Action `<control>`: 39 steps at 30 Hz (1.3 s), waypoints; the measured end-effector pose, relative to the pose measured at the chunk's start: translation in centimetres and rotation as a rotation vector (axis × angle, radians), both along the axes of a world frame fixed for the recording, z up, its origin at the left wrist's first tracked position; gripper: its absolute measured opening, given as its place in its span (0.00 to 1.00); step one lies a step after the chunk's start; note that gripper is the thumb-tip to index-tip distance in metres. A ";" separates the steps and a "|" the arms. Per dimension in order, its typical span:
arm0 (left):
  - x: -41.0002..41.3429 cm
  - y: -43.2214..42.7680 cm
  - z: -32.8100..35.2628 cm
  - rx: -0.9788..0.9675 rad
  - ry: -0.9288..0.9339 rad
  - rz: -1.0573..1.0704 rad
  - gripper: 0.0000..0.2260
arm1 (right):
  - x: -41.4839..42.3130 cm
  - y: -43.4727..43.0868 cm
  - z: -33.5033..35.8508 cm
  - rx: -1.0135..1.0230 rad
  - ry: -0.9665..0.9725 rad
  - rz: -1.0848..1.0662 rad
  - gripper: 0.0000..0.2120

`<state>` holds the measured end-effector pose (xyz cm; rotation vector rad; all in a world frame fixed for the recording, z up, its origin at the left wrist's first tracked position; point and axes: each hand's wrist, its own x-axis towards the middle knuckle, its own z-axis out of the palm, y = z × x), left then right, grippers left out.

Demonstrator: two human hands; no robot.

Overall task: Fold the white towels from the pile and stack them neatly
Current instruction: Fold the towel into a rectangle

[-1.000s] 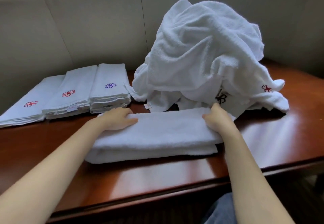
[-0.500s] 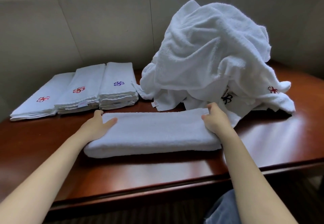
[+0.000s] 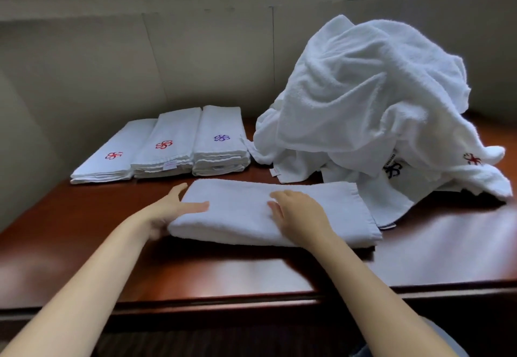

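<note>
Glossy reddish-brown table against beige panelled wall

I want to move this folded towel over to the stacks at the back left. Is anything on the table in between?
Nothing visible. Between the folded towel under both hands and the three stacks lies only bare table. The loose pile sits to the right, off that path.
</note>
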<state>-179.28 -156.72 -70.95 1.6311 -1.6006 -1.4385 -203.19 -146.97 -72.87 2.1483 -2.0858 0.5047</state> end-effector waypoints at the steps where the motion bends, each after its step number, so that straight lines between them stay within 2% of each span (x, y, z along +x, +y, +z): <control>1: 0.0 0.4 0.3 -0.007 0.062 0.048 0.42 | 0.4 0.3 0.5 -0.192 -0.020 0.005 0.11; 3: -0.3 1.1 1.3 -0.036 0.144 0.106 0.41 | 1.7 1.2 0.5 -0.524 -0.085 0.078 0.08; 4: -0.5 1.5 2.0 -0.055 0.187 0.117 0.41 | 3.0 1.8 0.5 -0.540 -0.106 0.142 0.14; 6: -1.4 2.4 3.6 -0.075 0.296 0.117 0.39 | 5.9 2.9 0.0 -0.251 -0.134 0.224 0.36; 7: -1.6 2.7 4.6 -0.093 0.334 0.108 0.38 | 7.3 3.2 -0.1 -0.133 -0.131 0.194 0.43; 8: -2.0 3.1 5.7 -0.109 0.351 0.094 0.37 | 8.1 3.1 -0.3 -0.092 -0.142 0.154 0.44; 10: -2.5 3.8 7.6 -0.135 0.401 0.059 0.36 | 8.2 2.2 0.3 -0.227 -0.269 0.046 0.40; 12: -2.8 4.3 9.3 -0.179 0.502 0.049 0.34 | 7.1 1.1 2.1 -0.387 -0.547 0.017 0.26; 14: -2.8 4.4 10.5 -0.303 0.520 0.092 0.36 | 5.8 0.4 4.9 -0.379 -0.933 0.060 0.11; 16: -2.2 4.6 10.8 -0.432 0.435 0.070 0.39 | 4.7 0.1 7.6 -0.331 -1.419 0.165 0.06; 17: -1.7 4.7 10.7 -0.431 0.396 -0.011 0.39 | 4.3 -0.1 8.9 -0.318 -1.666 0.220 0.07; 18: -1.2 4.9 10.8 -0.368 0.380 -0.125 0.39 | 3.8 -0.2 10.1 -0.323 -1.863 0.267 0.09; 19: -0.5 4.9 10.7 -0.239 0.401 -0.251 0.36 | 3.3 -0.5 11.0 -0.351 -1.979 0.271 0.11; 21: 1.0 5.2 10.1 0.090 0.508 -0.402 0.28 | 2.2 -1.3 11.3 -0.436 -2.065 0.178 0.14; 22: 1.6 5.0 9.4 0.162 0.512 -0.465 0.24 | 1.7 -1.7 10.7 -0.461 -2.058 0.096 0.16; 24: 2.1 4.2 7.5 0.124 0.386 -0.505 0.22 | 0.5 -2.2 8.3 -0.388 -1.962 -0.164 0.19; 26: 1.9 3.9 5.1 0.017 0.117 -0.394 0.18 | -0.6 -2.0 4.9 -0.195 -1.884 -0.461 0.21; 28: 1.9 3.6 2.4 -0.151 -0.229 -0.286 0.10 | -1.6 -1.5 1.9 -0.007 -1.750 -0.587 0.20; 29: 2.2 3.5 1.3 -0.189 -0.334 -0.267 0.09 | -1.9 -1.3 0.8 0.026 -1.556 -0.586 0.20; 31: 2.9 3.6 0.3 -0.172 -0.362 -0.259 0.09 | -2.2 -0.8 -0.1 0.026 -1.249 -0.584 0.19; 33: 3.3 4.1 0.5 -0.095 -0.355 -0.285 0.12 | -1.5 -0.1 -0.2 -0.011 -1.110 -0.561 0.19; 35: 3.4 4.6 0.3 -0.059 -0.394 -0.335 0.20 | -0.4 0.3 -0.6 -0.037 -0.983 -0.501 0.22; 39: 3.2 5.5 0.2 -0.033 -0.478 -0.411 0.30 | 0.8 0.3 -1.3 0.027 -0.744 -0.376 0.24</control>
